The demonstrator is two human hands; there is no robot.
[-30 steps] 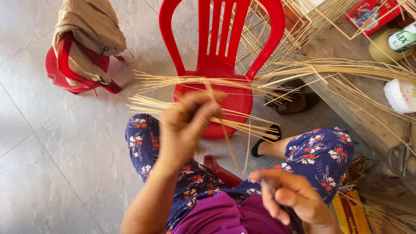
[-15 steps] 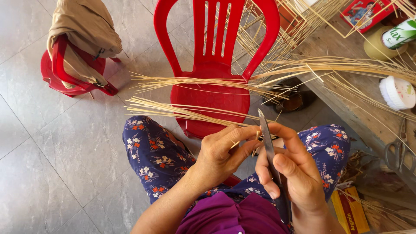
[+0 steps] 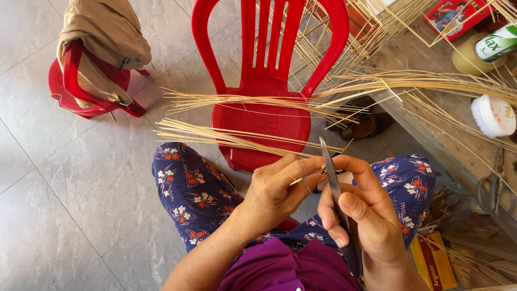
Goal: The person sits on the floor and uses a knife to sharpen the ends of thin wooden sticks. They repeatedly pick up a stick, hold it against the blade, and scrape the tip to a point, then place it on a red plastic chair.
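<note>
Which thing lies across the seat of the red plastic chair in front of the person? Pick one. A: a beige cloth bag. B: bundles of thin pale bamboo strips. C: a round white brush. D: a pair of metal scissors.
B: long bundles of thin pale bamboo strips stretch across the seat of the red plastic chair.

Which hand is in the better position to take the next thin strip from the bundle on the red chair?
Probably the left hand. It pinches only a thin strip in its fingertips and lies nearer the strip bundle on the red chair. The right hand is closed around the knife.
</note>
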